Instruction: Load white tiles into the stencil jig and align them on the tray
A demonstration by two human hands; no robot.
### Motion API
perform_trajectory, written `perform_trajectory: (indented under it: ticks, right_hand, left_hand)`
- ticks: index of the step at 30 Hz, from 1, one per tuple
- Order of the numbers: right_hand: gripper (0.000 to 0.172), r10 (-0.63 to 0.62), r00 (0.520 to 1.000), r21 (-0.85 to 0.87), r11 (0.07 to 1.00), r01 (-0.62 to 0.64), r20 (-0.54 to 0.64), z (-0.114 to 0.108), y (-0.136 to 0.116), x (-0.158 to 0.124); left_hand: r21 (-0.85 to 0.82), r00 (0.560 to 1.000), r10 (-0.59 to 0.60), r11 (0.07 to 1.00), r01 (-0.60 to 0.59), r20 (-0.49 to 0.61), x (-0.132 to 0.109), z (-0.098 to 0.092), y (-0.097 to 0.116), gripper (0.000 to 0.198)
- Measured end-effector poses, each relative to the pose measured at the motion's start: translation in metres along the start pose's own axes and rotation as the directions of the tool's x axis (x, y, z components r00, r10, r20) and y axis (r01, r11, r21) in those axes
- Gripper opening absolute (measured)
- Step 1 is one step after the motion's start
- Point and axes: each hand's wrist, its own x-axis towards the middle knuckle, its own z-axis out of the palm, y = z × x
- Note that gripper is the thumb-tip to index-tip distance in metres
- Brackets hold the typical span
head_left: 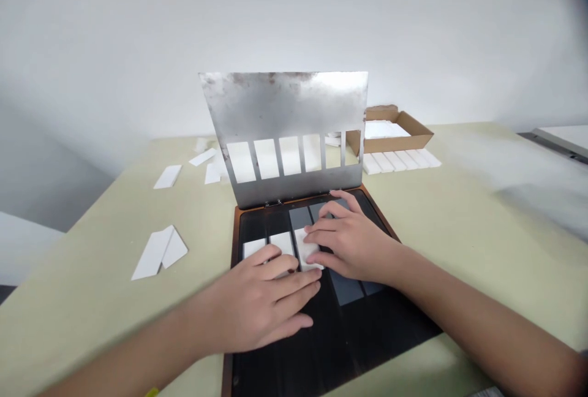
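My left hand (264, 299) lies stretched out, palm down, over the lower ends of white rectangular pieces in a black recessed jig (285, 366). Under its fingers are a left white piece (255, 246) and a middle white piece (281, 241), both partly hidden. My right hand (351, 241) has its thumb and fingertips on a third white piece (303, 244) in the neighbouring slot. The fingertips of my left hand reach the lower edge of that piece. Dark grey slots (346, 290) show beside and beneath my right hand. Behind, a hinged metal lid (285, 103) with several rectangular cutouts stands raised.
On the left of the table (105, 231) lie loose white pieces (154, 253) and another white piece (168, 176). At the back right, a cardboard box (416, 130) holds white material, with a row of white pieces (399, 161) before it. A wall rises behind.
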Motion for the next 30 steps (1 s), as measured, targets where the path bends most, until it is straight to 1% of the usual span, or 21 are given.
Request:
perform_trajectory:
  ticks: [2,6,8,11,12,15,16,18,21,25,26,28,30]
  right_hand:
    - [0.026,0.009,1.0,-0.004,1.0,-0.009,0.001,0.0,0.0,0.0]
    - [0.036,0.034,0.999,-0.025,0.999,-0.033,0.014,-0.003,-0.002,0.0]
    - [0.038,0.046,0.998,-0.025,0.999,-0.045,0.033,-0.006,-0.002,-0.001]
    - [0.044,0.043,0.995,0.008,0.999,-0.044,0.085,-0.013,-0.001,-0.002]
    - [0.05,0.034,0.994,0.021,0.999,-0.036,0.103,-0.015,-0.001,-0.003]
    - [0.082,0.018,0.991,0.023,1.0,-0.021,0.129,-0.016,-0.001,-0.004]
    - [0.087,0.019,0.992,0.013,1.0,-0.021,0.126,-0.015,-0.001,-0.004]
    - [0.085,0.027,0.993,-0.004,1.0,-0.027,0.113,-0.012,-0.002,-0.004]
    - [0.072,0.037,0.995,-0.012,0.999,-0.036,0.092,-0.008,-0.002,-0.003]
    - [0.061,0.046,0.994,-0.023,0.999,-0.043,0.1,-0.007,-0.002,-0.002]
    - [0.059,0.046,0.994,-0.025,0.999,-0.044,0.101,-0.007,-0.002,-0.001]
    - [0.053,0.047,0.995,-0.024,0.999,-0.045,0.091,-0.007,-0.002,-0.001]
    - [0.046,0.047,0.996,-0.02,0.999,-0.045,0.076,-0.007,-0.002,0.0]
  left_hand:
    - [0.02,1.0,-0.029,0.999,0.029,0.005,-0.001,0.001,0.0,0.034]
    - [0.055,0.995,-0.097,0.994,0.096,0.004,-0.002,0.003,0.0,0.042]
    - [0.066,0.992,-0.128,0.99,0.128,0.009,-0.001,0.004,0.001,0.046]
    - [0.097,0.989,-0.146,0.985,0.144,0.012,-0.002,0.005,0.002,0.049]
    - [0.103,0.989,-0.149,0.984,0.147,0.013,-0.003,0.005,0.003,0.049]
    - [0.084,0.985,-0.169,0.982,0.167,0.019,-0.004,0.005,0.003,0.047]
    - [0.074,0.983,-0.182,0.981,0.18,0.019,-0.004,0.005,0.003,0.047]
    - [0.057,0.978,-0.208,0.977,0.207,0.016,-0.004,0.004,0.002,0.048]
    - [0.049,0.974,-0.226,0.973,0.226,0.007,-0.004,0.004,0.001,0.048]
    - [0.062,0.974,-0.224,0.972,0.225,-0.012,-0.006,0.002,0.0,0.051]
    - [0.062,0.979,-0.202,0.977,0.203,-0.021,-0.006,0.002,0.0,0.049]
    - [0.058,0.994,-0.11,0.992,0.111,-0.027,-0.006,0.001,0.0,0.04]
    - [0.05,1.0,-0.02,0.999,0.02,0.003,-0.004,0.002,0.001,0.034]
